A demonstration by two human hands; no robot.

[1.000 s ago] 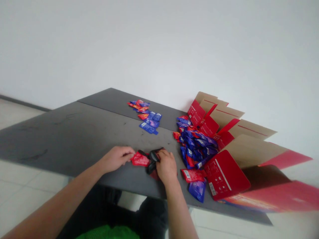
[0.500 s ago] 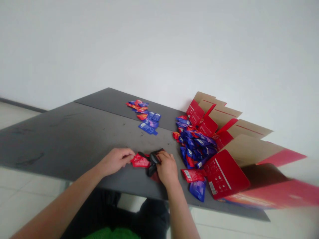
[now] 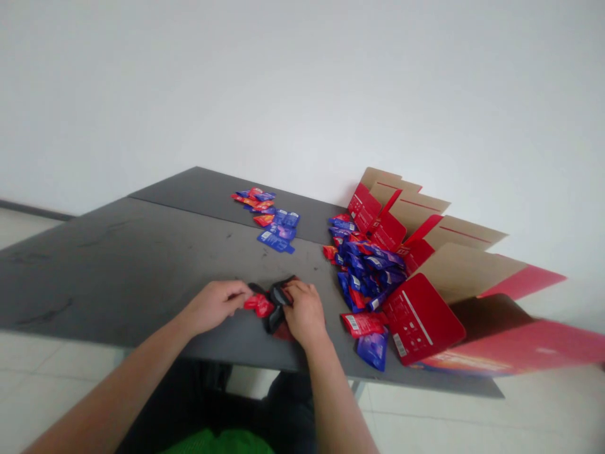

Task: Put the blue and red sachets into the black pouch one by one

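My left hand (image 3: 221,304) pinches the left end of a small red packet (image 3: 261,305) just above the table near its front edge. The packet looks crumpled. Its right end meets a black object with glossy rounded parts (image 3: 277,302), whose kind I cannot make out. My right hand (image 3: 304,311) is closed over the right side of that black object. A dark reddish-brown piece (image 3: 283,331) shows under the right fingers. Whether the packet lies inside or against the black object is hidden.
Blue and red packets (image 3: 366,265) are heaped right of my hands, before a row of open red cardboard boxes (image 3: 423,315). A red packet (image 3: 363,324) and a blue one (image 3: 372,349) lie nearer. Several more packets (image 3: 258,200) lie at the grey table's (image 3: 155,252) back.
The red packet has become more crumpled and shows less of its face. My right hand and the black object have shifted slightly left, closer to my left hand. The view has turned a little.
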